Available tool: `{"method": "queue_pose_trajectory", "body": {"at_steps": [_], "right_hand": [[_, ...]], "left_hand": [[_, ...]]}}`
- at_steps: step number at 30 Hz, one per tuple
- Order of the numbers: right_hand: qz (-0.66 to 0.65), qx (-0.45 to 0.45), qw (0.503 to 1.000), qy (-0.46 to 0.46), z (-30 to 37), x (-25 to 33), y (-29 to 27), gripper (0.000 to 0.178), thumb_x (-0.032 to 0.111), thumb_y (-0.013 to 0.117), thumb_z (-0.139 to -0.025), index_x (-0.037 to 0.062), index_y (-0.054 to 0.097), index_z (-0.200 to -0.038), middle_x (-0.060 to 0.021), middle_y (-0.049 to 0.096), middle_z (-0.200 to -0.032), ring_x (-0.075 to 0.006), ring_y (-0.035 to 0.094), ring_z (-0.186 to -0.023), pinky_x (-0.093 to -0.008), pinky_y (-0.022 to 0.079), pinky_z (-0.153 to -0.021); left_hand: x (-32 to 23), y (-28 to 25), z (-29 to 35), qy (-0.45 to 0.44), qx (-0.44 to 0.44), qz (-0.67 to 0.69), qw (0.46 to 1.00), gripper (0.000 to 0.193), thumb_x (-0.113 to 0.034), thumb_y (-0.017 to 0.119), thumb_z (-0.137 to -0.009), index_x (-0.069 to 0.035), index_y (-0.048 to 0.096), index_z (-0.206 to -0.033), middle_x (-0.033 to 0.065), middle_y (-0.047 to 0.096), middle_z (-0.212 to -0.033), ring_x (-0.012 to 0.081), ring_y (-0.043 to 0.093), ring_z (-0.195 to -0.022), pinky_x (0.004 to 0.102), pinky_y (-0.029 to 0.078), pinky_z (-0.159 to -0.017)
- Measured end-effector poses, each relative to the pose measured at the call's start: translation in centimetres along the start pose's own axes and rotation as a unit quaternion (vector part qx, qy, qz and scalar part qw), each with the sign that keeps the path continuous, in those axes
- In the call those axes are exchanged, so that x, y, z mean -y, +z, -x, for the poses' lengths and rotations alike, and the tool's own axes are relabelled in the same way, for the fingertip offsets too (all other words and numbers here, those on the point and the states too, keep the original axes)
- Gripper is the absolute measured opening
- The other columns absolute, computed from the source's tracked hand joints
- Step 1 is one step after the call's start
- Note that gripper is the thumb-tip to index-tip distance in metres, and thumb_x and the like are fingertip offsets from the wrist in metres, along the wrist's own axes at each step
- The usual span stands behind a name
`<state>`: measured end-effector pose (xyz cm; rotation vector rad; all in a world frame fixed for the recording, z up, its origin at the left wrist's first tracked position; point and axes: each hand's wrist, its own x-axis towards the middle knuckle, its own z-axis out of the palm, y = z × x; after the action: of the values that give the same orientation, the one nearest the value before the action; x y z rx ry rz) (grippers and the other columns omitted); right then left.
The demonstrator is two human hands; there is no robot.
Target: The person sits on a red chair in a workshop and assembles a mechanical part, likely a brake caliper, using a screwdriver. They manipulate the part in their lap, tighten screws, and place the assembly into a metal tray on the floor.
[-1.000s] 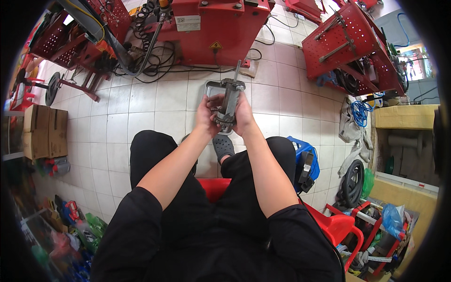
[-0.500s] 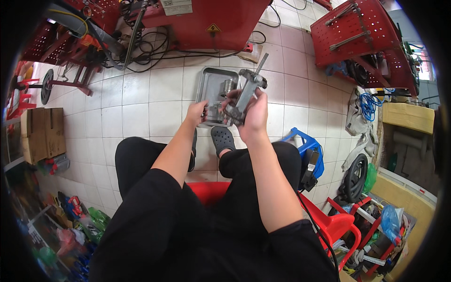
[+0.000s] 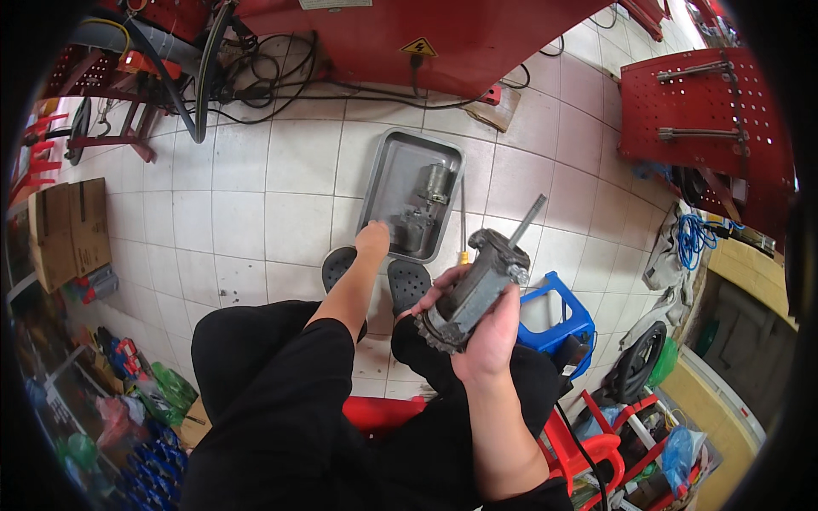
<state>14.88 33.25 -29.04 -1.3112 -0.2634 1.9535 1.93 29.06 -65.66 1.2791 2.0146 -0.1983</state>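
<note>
My right hand (image 3: pixel 492 342) holds up a grey metal gear housing (image 3: pixel 477 294), fingers wrapped round its body. A long rod sticks out of its upper end, and a toothed gear shows at its lower end. At the near left rim of a shallow metal tray (image 3: pixel 375 173) on the floor, my left hand (image 3: pixel 372 241) is closed; what its fingers hold, if anything, is hidden. Inside the tray lie a ribbed metal cylinder (image 3: pixel 436 184) and, nearer to me, a clump of dark metal parts (image 3: pixel 414 232). Beside the tray's right rim is a screwdriver with a yellow handle (image 3: pixel 463 256).
A blue plastic stool (image 3: pixel 554 317) stands to my right, by my knee. Ahead is a red machine cabinet (image 3: pixel 383 51) with black cables (image 3: pixel 341 91) along its base. Cardboard boxes (image 3: pixel 68 234) stand at left; a red perforated rack (image 3: pixel 699 119) is at far right.
My right hand has brought the housing nearer and to the right, tilting it. My left hand has moved down to the tray's near left corner. The view has shifted, exposing the screwdriver.
</note>
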Motion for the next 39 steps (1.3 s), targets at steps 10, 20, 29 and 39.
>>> {"method": "queue_pose_trajectory", "body": {"at_steps": [10, 20, 29, 39], "right_hand": [[-0.030, 0.041, 0.999, 0.010, -0.2, -0.3, 0.0, 0.059, 0.044, 0.020, -0.094, -0.0021, 0.055, -0.092, -0.0158, 0.060, -0.075, -0.0263, 0.060, -0.074, -0.0371, 0.051, -0.071], [-0.020, 0.040, 0.999, -0.009, -0.2, -0.6, -0.1, 0.060, 0.049, 0.022, -0.095, -0.0019, 0.053, -0.093, -0.0137, 0.058, -0.081, -0.0285, 0.062, -0.070, -0.0429, 0.052, -0.066], [0.002, 0.051, 0.999, -0.010, -0.4, -0.4, -0.1, 0.055, 0.043, 0.022, -0.095, -0.0018, 0.054, -0.094, -0.0140, 0.058, -0.082, -0.0268, 0.061, -0.072, -0.0409, 0.052, -0.069], [0.005, 0.028, 0.999, 0.022, 0.9, 0.2, 1.3, 0.053, 0.037, 0.019, -0.091, -0.0020, 0.054, -0.093, -0.0146, 0.060, -0.076, -0.0245, 0.058, -0.072, -0.0340, 0.047, -0.070]], "left_hand": [[-0.3, -0.5, -1.9, 0.093, -0.003, -0.176, 0.980, 0.018, -0.014, 0.053, -0.086, -0.005, 0.061, -0.100, 0.0111, 0.069, -0.085, 0.0241, 0.068, -0.081, 0.0330, 0.056, -0.065], [-0.9, -0.9, -1.3, 0.108, -0.030, -0.279, 0.954, 0.021, -0.016, 0.055, -0.084, -0.009, 0.061, -0.104, 0.0091, 0.065, -0.092, 0.0186, 0.068, -0.079, 0.0276, 0.053, -0.059], [-0.8, -1.4, -2.0, 0.099, -0.008, -0.217, 0.971, 0.015, -0.014, 0.054, -0.085, -0.008, 0.054, -0.100, 0.0092, 0.068, -0.079, 0.0225, 0.069, -0.076, 0.0324, 0.054, -0.058], [-2.6, -10.3, 0.7, 0.033, -0.103, 0.047, 0.993, 0.023, -0.028, 0.056, -0.086, -0.005, 0.060, -0.089, 0.0150, 0.067, -0.082, 0.0310, 0.066, -0.082, 0.0426, 0.052, -0.071]]}}
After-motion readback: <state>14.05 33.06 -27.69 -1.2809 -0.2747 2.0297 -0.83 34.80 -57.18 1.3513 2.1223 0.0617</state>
